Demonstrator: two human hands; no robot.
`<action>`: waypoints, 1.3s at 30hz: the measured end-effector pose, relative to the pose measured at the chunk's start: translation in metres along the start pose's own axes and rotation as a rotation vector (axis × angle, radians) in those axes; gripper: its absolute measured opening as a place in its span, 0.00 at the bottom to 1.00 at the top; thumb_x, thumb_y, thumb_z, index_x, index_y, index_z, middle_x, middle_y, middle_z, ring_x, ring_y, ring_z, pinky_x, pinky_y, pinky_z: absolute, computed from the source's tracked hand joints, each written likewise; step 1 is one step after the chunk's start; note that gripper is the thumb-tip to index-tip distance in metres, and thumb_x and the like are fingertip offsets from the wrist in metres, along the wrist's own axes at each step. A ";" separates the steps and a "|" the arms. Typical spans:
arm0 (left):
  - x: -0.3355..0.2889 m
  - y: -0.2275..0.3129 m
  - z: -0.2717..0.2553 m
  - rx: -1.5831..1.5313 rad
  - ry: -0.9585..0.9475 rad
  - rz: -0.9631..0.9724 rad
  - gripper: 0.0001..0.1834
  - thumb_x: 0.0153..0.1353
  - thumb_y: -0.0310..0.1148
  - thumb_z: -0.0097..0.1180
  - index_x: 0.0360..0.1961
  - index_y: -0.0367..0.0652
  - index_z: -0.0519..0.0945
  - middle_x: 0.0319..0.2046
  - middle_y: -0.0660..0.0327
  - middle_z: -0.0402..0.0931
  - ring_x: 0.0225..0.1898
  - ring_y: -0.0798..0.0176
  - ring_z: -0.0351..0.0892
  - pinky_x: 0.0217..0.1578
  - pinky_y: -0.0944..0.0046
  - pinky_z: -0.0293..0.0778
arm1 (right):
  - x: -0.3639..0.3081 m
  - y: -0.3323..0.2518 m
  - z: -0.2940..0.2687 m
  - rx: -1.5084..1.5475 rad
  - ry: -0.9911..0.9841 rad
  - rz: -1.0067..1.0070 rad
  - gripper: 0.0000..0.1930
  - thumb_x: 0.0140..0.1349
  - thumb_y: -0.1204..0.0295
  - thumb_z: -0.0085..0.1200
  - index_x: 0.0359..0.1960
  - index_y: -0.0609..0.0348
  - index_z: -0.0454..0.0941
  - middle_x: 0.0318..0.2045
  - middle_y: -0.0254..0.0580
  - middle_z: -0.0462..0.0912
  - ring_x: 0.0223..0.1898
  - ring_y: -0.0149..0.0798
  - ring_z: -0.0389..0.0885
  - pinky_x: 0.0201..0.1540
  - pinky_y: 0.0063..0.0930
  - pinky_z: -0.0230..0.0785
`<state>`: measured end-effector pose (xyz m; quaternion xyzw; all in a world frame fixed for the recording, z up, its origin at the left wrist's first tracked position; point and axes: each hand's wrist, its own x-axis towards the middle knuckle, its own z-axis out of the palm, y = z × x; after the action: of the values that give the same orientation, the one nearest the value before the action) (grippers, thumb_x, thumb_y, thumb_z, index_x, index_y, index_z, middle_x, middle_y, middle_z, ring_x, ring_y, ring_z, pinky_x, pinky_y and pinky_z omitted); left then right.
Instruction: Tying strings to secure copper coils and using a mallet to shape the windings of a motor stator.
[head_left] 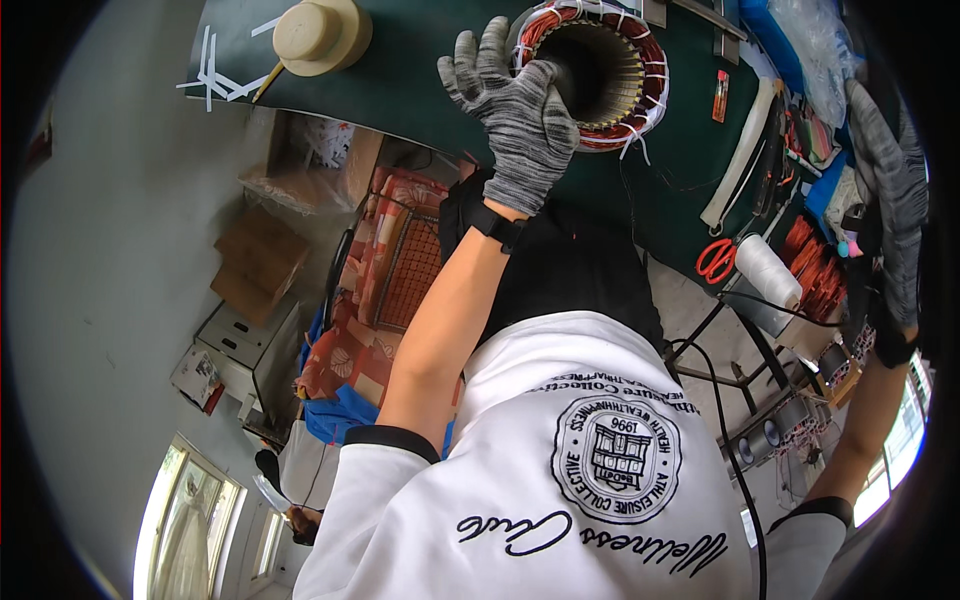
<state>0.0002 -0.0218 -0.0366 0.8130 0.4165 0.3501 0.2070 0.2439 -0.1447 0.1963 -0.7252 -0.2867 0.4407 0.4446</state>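
Observation:
A motor stator (654, 100), a ring of reddish copper windings laced with white cord, stands on the dark green tabletop (430, 100) before me. My left hand (520, 115), in a grey knitted glove, lies over its left rim with the fingers spread and nothing visible in them. Far to the right, my right hand (885, 170), gloved alike, reaches beside a clear plastic bag (815, 50) in a blue bin. Its fingers look stretched out, though the picture's rim bends and darkens them. I see no object held there.
A cream round container (320, 35) and white strips (208, 75) are at the table's left end. At right lie a small red-orange tool (720, 96), red-handled scissors (715, 260), a white thread cone (768, 270) and red wire bundles (815, 270). A chair with a patterned cover (345, 345) stands left.

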 end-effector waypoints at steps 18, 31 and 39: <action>0.049 0.019 -0.010 -0.184 -0.100 0.235 0.15 0.58 0.41 0.41 0.37 0.48 0.78 0.55 0.50 0.65 0.62 0.44 0.53 0.63 0.43 0.36 | -0.047 0.065 0.036 -0.821 -0.295 0.416 0.25 0.53 0.68 0.58 0.54 0.62 0.69 0.40 0.53 0.77 0.41 0.42 0.78 0.47 0.31 0.70; 0.034 0.018 -0.012 0.176 -0.161 0.204 0.13 0.51 0.39 0.51 0.38 0.51 0.80 0.55 0.50 0.65 0.61 0.42 0.53 0.62 0.36 0.37 | -0.058 0.084 0.037 -1.226 -0.320 0.210 0.27 0.57 0.65 0.56 0.57 0.61 0.66 0.43 0.53 0.75 0.44 0.37 0.75 0.47 0.29 0.69; 0.007 0.024 -0.011 0.113 0.008 0.127 0.11 0.49 0.39 0.48 0.30 0.50 0.79 0.54 0.51 0.65 0.62 0.42 0.51 0.62 0.35 0.33 | -0.033 0.023 0.019 -0.374 0.244 0.058 0.21 0.61 0.67 0.51 0.54 0.64 0.68 0.44 0.46 0.77 0.42 0.34 0.78 0.43 0.24 0.73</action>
<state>0.0079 -0.0289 -0.0115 0.8468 0.3842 0.3415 0.1366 0.2125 -0.1740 0.1843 -0.8509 -0.2866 0.3013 0.3210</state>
